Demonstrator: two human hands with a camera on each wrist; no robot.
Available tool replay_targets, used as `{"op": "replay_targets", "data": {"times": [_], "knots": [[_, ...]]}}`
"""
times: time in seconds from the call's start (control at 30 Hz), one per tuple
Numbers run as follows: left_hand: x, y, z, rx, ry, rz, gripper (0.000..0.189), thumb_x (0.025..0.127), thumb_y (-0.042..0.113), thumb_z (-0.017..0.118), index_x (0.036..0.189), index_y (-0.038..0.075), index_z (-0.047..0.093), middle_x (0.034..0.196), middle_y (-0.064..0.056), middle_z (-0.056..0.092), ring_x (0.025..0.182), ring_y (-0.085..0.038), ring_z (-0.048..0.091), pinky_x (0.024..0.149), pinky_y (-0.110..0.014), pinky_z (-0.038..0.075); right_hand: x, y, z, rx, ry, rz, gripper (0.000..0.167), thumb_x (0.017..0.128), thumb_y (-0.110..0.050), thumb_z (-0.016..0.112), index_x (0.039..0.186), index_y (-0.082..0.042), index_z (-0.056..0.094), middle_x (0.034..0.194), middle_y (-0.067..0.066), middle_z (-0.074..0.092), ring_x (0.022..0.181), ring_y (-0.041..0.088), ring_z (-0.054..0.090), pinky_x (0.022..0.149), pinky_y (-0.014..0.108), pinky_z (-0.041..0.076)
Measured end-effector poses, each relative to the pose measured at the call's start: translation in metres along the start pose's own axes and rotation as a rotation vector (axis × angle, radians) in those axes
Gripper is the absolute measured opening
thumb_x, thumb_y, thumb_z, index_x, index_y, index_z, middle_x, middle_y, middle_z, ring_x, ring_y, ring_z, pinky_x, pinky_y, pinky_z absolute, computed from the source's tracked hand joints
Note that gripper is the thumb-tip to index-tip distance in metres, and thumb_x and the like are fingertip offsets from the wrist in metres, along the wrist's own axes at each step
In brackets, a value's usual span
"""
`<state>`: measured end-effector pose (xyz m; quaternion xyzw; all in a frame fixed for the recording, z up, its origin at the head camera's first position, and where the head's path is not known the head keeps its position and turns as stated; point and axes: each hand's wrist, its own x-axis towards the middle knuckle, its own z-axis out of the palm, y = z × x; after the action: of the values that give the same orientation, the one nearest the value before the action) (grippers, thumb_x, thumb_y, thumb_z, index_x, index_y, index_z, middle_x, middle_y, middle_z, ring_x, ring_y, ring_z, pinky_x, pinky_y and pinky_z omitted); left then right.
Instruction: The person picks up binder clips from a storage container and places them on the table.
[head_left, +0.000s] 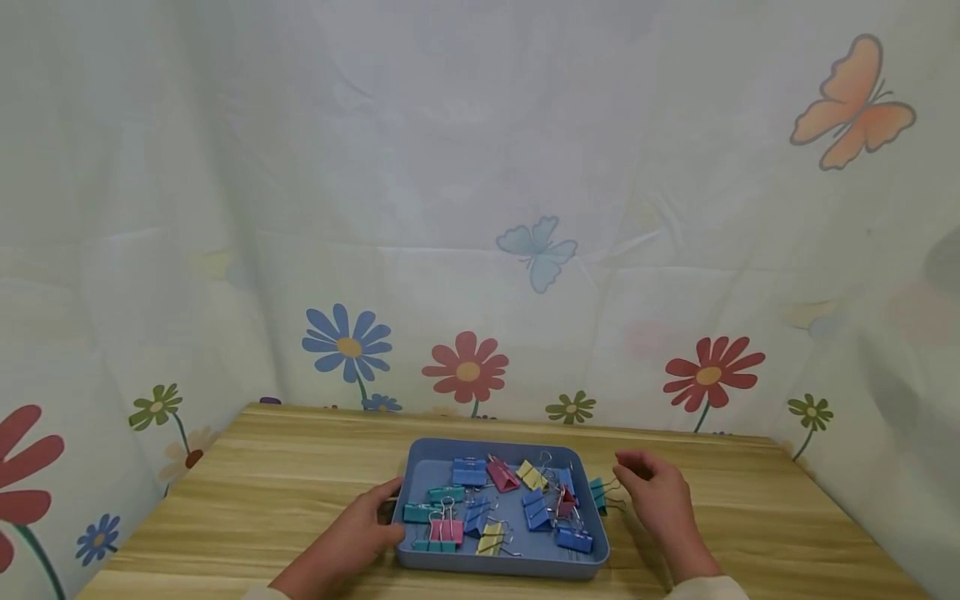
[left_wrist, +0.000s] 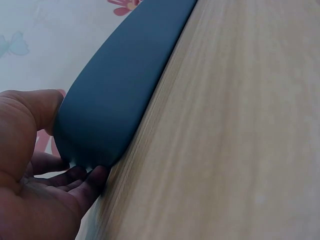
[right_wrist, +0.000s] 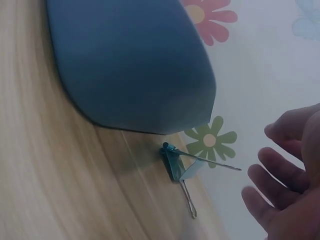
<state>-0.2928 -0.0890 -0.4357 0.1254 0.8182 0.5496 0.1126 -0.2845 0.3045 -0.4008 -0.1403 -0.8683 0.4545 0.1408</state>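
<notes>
A shallow blue rectangular tray (head_left: 502,564) holding colourful metal binder clips (head_left: 470,472) sat on a pale wood-grain tabletop (head_left: 300,467), its left end gripped by a person's left hand (head_left: 356,529). Just outside its right wall, a wire-handled teal metal binder clip (head_left: 597,495) rested on the tabletop, near but apart from the right hand (head_left: 660,500), whose loosely bent fingers held nothing. Behind hung a creased white sheet (head_left: 450,125) printed with flowers (head_left: 348,347) and butterflies (head_left: 855,112).

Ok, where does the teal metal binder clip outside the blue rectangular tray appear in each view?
Head: the teal metal binder clip is low, right of centre, beside the blue rectangular tray.
Left wrist: not in the picture.
Right wrist: just below picture centre, lower than the tray.
Shared landmark: that tray, in all three.
</notes>
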Motion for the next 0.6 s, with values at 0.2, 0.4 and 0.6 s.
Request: {"op": "replay_targets", "data": {"times": [0.2,0.4,0.6], "knots": [[-0.0002,-0.0002,0.0002,0.003,-0.006,0.016,0.082,0.072,0.000,0.059,0.148,-0.008,0.028,0.144,-0.027,0.043,0.123,-0.029,0.048,0.092,-0.035,0.044,-0.0011,-0.0025,0.0021,0.031,-0.019,-0.032,0.036,0.094,-0.023,0.060,0.126,-0.008,0.060,0.125,0.016,0.062,0.113,0.028,0.055,0.095,0.045,0.048],[0.0001,-0.0005,0.0004,-0.004,-0.016,0.029,0.082,0.073,-0.001,0.059,0.148,-0.009,0.027,0.144,-0.028,0.043,0.124,-0.030,0.048,0.090,-0.032,0.045,-0.0035,-0.0066,0.0028,0.038,-0.015,-0.055,0.033,0.093,-0.020,0.060,0.123,-0.007,0.063,0.121,0.015,0.064,0.110,0.027,0.056,0.093,0.044,0.049],[0.0005,-0.0012,0.0001,0.002,-0.014,0.031,0.082,0.073,0.000,0.059,0.148,-0.008,0.028,0.145,-0.027,0.042,0.125,-0.031,0.047,0.090,-0.033,0.044,-0.0059,-0.0091,0.0038,0.069,-0.032,-0.095,0.032,0.093,-0.018,0.061,0.123,-0.007,0.063,0.122,0.015,0.064,0.112,0.027,0.057,0.094,0.044,0.049]]}}
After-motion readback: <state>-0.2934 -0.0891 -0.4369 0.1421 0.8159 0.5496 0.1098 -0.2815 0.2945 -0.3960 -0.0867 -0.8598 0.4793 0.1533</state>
